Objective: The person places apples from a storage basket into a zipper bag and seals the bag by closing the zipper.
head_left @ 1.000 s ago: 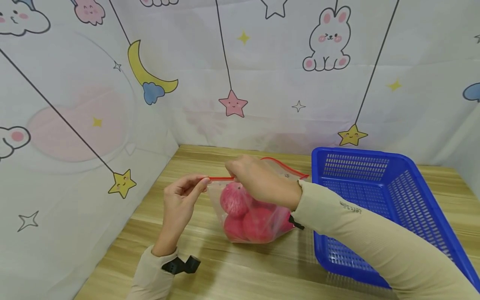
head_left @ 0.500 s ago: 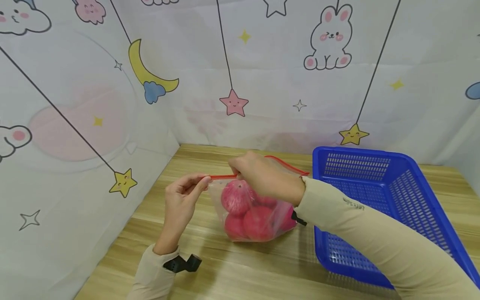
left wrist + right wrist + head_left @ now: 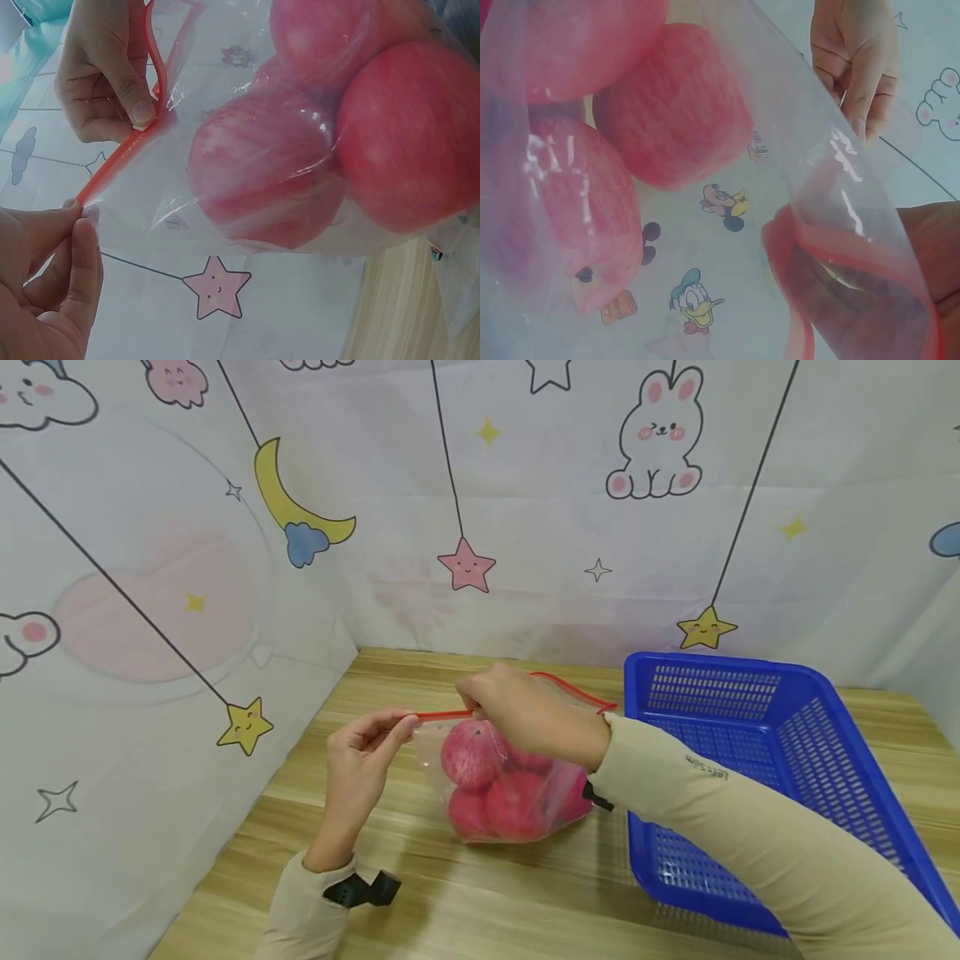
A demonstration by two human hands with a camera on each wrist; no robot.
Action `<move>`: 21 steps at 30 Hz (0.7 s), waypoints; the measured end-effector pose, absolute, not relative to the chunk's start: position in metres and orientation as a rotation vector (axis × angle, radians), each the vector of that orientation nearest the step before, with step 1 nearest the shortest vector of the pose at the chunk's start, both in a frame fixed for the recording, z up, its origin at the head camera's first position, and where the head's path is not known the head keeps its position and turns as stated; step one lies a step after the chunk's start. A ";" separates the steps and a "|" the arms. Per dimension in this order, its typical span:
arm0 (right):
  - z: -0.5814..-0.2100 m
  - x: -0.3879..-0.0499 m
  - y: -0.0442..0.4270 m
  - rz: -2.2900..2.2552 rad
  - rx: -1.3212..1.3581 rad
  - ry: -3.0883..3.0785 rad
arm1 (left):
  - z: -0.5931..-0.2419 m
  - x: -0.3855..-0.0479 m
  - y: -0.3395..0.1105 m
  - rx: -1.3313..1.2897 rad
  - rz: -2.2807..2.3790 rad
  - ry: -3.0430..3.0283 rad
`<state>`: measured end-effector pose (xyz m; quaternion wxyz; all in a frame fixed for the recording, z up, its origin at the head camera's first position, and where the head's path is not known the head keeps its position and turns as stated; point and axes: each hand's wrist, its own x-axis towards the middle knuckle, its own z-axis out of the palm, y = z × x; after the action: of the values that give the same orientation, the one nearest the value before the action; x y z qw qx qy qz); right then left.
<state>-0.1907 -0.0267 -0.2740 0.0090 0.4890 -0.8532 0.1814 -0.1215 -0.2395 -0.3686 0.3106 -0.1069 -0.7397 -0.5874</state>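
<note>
A clear zip bag [image 3: 431, 748] with a red zip strip [image 3: 444, 716] stands on the table, holding several red apples [image 3: 474, 756]. My left hand [image 3: 362, 768] pinches the strip's left corner between thumb and fingers. Farther along the same strip, my right hand [image 3: 517, 706] pinches it; the left wrist view shows this right thumb [image 3: 135, 97] pressed against the red edge. To the right of that hand the bag's mouth gapes, its two red edges apart in the right wrist view. My right hand and sleeve hide part of the bag in the head view.
A blue plastic basket [image 3: 637, 860] stands on the right of the wood-grain table [image 3: 450, 910], under my right forearm. White cloth [image 3: 540, 527] printed with cartoon figures encloses the back and left sides. A black strap with a camera [image 3: 363, 890] sits on my left wrist.
My right hand has shifted slightly to the right along the red strip over the last second, baring a little more of it. My left hand keeps its pinch on the corner.
</note>
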 end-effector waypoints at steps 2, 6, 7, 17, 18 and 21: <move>-0.274 -0.191 -0.027 0.571 1.531 -2.661 | -0.369 -0.122 -0.240 -0.278 -1.548 -1.955; -0.275 -0.191 -0.027 0.561 1.529 -2.664 | -0.369 -0.122 -0.240 -0.269 -1.538 -1.958; -0.274 -0.191 -0.027 0.558 1.528 -2.665 | -0.369 -0.122 -0.240 -0.270 -1.539 -1.958; -0.273 -0.190 -0.025 0.569 1.535 -2.660 | -0.368 -0.121 -0.241 -0.278 -1.534 -1.955; -0.273 -0.190 -0.025 0.568 1.537 -2.655 | -0.368 -0.121 -0.241 -0.276 -1.534 -1.955; -0.273 -0.190 -0.023 0.578 1.554 -2.625 | -0.369 -0.121 -0.241 -0.272 -1.539 -1.955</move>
<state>-0.1904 -0.0235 -0.2735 0.0186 0.5004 -0.8453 0.1863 -0.1206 -0.2410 -0.3687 0.3140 -0.1032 -0.7416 -0.5838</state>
